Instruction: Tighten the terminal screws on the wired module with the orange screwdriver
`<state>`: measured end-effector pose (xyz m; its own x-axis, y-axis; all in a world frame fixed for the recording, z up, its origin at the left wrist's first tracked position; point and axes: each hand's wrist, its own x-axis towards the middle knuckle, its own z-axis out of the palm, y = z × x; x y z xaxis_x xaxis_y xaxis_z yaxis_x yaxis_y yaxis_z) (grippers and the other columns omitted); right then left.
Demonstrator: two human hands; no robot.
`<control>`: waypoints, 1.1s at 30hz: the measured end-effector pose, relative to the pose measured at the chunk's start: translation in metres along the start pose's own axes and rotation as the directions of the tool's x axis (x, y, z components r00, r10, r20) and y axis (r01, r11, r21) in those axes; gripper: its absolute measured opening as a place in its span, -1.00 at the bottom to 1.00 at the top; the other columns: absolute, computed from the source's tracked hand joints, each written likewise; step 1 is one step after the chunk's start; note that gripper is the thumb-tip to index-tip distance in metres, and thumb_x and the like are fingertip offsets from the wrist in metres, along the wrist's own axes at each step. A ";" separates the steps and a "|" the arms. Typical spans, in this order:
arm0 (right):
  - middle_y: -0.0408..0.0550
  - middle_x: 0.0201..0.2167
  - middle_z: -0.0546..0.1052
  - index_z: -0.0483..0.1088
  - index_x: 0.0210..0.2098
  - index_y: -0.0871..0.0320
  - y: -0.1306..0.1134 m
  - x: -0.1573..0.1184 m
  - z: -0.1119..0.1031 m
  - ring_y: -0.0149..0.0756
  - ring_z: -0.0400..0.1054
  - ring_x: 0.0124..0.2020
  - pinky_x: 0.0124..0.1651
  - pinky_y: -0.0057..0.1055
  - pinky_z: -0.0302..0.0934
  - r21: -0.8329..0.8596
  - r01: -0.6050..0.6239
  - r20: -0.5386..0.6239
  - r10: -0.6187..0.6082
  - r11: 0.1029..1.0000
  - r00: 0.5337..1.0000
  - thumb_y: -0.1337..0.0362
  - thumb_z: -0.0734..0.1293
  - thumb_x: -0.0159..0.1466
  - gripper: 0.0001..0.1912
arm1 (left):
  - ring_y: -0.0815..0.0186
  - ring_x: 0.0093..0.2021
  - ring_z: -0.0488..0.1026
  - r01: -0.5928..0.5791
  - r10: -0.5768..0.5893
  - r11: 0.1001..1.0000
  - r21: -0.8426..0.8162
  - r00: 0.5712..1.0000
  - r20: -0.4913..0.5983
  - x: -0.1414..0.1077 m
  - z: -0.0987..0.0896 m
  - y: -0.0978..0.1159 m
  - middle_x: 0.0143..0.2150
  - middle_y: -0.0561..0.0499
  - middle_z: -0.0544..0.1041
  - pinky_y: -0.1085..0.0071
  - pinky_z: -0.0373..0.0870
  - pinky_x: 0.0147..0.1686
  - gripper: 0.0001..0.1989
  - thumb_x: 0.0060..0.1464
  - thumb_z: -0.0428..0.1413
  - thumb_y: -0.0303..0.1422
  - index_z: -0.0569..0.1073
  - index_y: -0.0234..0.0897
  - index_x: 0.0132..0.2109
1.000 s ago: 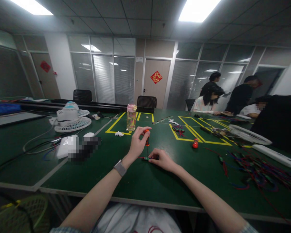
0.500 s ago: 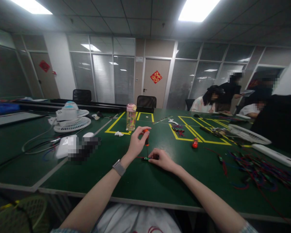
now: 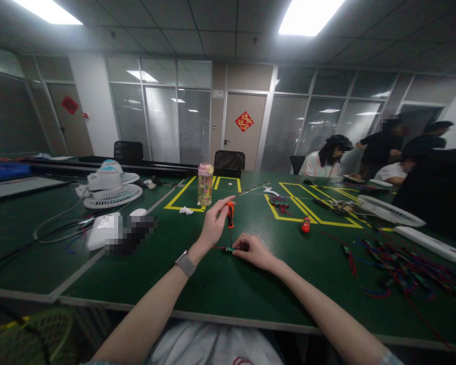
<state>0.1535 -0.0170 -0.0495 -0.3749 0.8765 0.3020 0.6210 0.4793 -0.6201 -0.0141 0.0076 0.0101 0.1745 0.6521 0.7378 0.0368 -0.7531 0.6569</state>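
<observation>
Screwdriver (image 3: 231, 221) upright on small circuit board (image 3: 228, 249)

Left hand (image 3: 214, 223) has straight fingers touching the orange-black handle (image 3: 231, 215); whether they grasp it, I cannot tell. Right hand (image 3: 255, 250) pinches the board's end on the green counter (image 3: 220, 289).

Left hand (image 3: 214, 223) at upright orange-and-black screwdriver (image 3: 230, 219), right hand (image 3: 256, 251) on small green board (image 3: 228, 249).

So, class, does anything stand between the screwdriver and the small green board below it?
Nothing visible does. The screwdriver, at the left hand, stands nearly upright, its shaft running down to the small green board. The right hand is at the board's right end, beside the shaft. Contact at the tip is too small to tell.
</observation>
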 end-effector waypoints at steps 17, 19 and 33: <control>-0.15 -0.46 0.39 0.48 -0.38 0.21 0.000 0.000 0.001 -0.43 0.26 -0.45 -0.37 -0.50 0.16 0.010 0.002 0.002 -0.002 1.000 1.000 0.41 0.38 0.08 -0.91 | 0.31 -0.06 0.37 -0.095 0.098 0.990 0.107 0.995 -0.031 -0.001 0.000 0.007 -0.08 -0.03 0.46 0.37 0.28 -0.03 -0.72 0.24 -0.10 -0.41 0.43 -0.22 0.00; -0.15 -0.45 0.39 0.48 -0.38 0.22 0.000 0.000 0.001 -0.43 0.26 -0.45 -0.38 -0.50 0.16 0.008 0.002 0.002 -0.002 1.000 1.000 0.41 0.38 0.08 -0.91 | 0.32 -0.14 0.38 -0.103 0.109 0.985 0.138 0.993 -0.039 -0.002 0.000 0.007 -0.15 -0.02 0.45 0.41 0.30 -0.12 -0.74 0.23 -0.06 -0.39 0.44 -0.22 -0.02; -0.14 -0.45 0.40 0.47 -0.37 0.21 -0.001 0.000 0.000 -0.42 0.26 -0.44 -0.36 -0.49 0.16 -0.005 0.011 0.013 -0.011 1.000 1.000 0.41 0.37 0.09 -0.92 | 0.32 -0.14 0.39 -0.084 0.099 0.982 0.168 0.992 -0.079 -0.002 0.001 0.004 -0.15 -0.05 0.46 0.39 0.31 -0.11 -0.72 0.24 -0.07 -0.36 0.42 -0.25 0.02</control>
<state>0.1530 -0.0173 -0.0494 -0.3905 0.8705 0.2996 0.6204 0.4893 -0.6129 -0.0132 0.0028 0.0110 0.0992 0.5794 0.8090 0.1865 -0.8094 0.5568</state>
